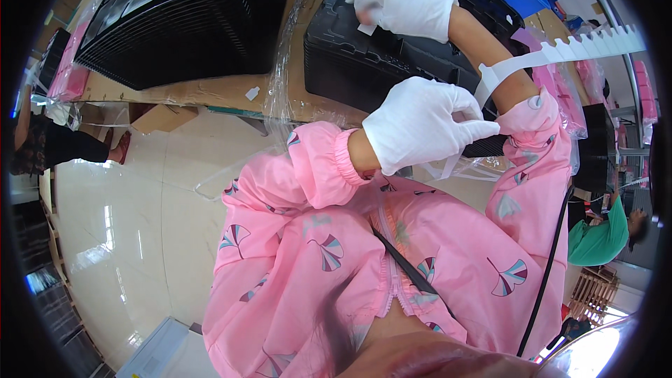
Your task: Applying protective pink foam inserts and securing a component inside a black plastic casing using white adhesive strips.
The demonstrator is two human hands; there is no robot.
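Your left hand (420, 126) has its grip closed in a pinch on the near end of a white label strip (560, 52). From that pinch the strip's long axis runs up and to the right, past your right forearm, its toothed edge trailing out toward the far right. Your right hand (402, 3) lies beyond and slightly left of the left grip, fingers pressed down on a small white label (367, 28) at the top of a stack of black plastic trays (364, 63). That grip is closed flat on the label rather than around anything.

The left hand is the nearer one to the strip; the right forearm crosses between the pinch and the strip's free length. The stack sits on the cardboard-covered worktop (203, 91), with loose clear film (287, 63) draped to the left of both grips. A second, larger stack of black trays (182, 14) stands well apart further left.
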